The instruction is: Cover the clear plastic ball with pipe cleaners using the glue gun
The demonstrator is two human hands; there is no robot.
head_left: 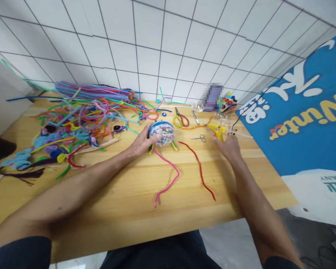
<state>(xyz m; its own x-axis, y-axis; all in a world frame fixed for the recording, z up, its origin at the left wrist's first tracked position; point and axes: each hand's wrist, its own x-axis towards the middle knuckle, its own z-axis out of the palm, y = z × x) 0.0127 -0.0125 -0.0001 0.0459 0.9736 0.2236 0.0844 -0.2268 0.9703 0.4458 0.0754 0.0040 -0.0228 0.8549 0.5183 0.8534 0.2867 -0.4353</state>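
My left hand [143, 142] grips the left side of a clear round ball [164, 133] with many-coloured bits inside. A blue fuzzy band runs over the ball's top, and short yellow-and-dark legs stick out below it. In my right hand [230, 146] is a yellow glue gun [218, 131], its nozzle pointing left and a clear glue stick [242, 134] poking out behind. A pink pipe cleaner [174, 178] lies in front of the ball, with a red pipe cleaner [201, 172] to its right. Small scissors [200, 138] rest left of the glue gun.
Pipe cleaners [92, 91] lie bundled and in a loose heap at the left. Red-and-yellow-handled scissors [181, 118], a craft knife [195, 117] and an orange pipe cleaner [194, 127] lie behind. A blurred-out phone-like object [212, 97] leans on the tiled wall [173, 45]. A dark cord [259, 93] runs right.
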